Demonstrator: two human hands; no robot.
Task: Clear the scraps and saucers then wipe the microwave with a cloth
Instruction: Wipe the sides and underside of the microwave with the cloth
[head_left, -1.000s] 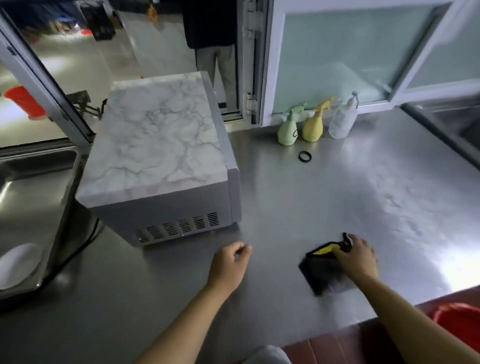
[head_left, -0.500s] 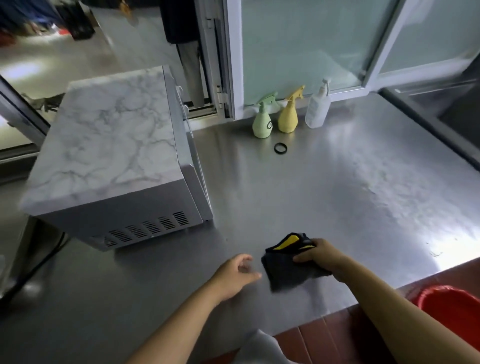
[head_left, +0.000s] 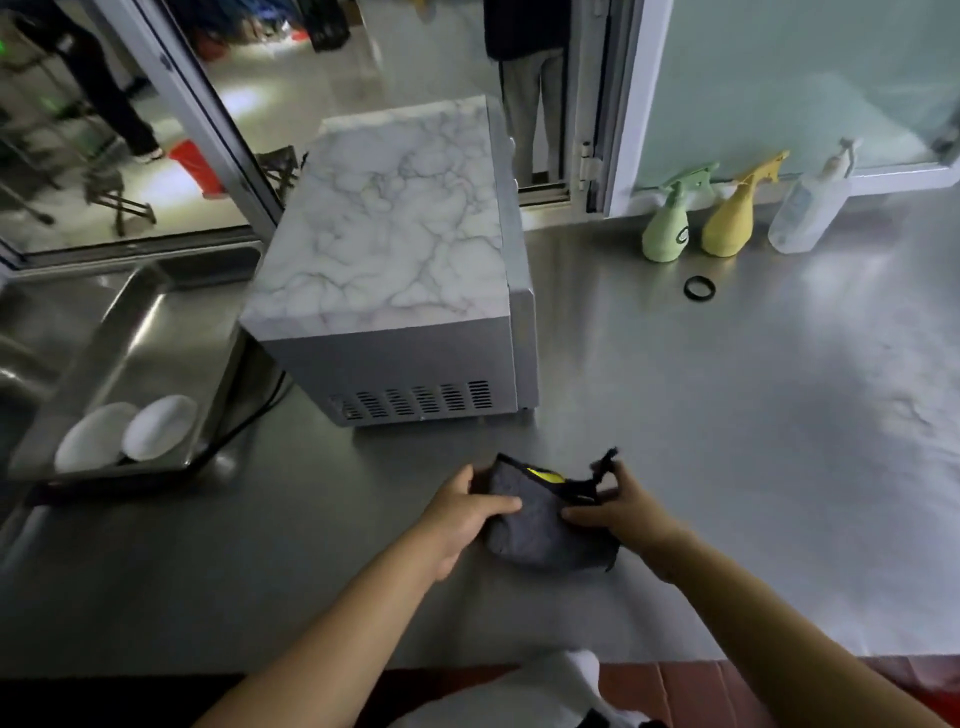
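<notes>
Both hands pinch the grey cloth (head_left: 540, 525): left hand (head_left: 457, 514) at its 9 o'clock edge, right hand (head_left: 623, 512) at 3. The microwave (head_left: 395, 260) sits at 11 o'clock, nearer the left hand.

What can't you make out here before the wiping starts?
- Microwave door and inside: head view shows only its top and vented side.
- Cloth: both hands cover its edges.
- Sink with two saucers: left part cut by the frame.
- Bottle labels: too small.
</notes>
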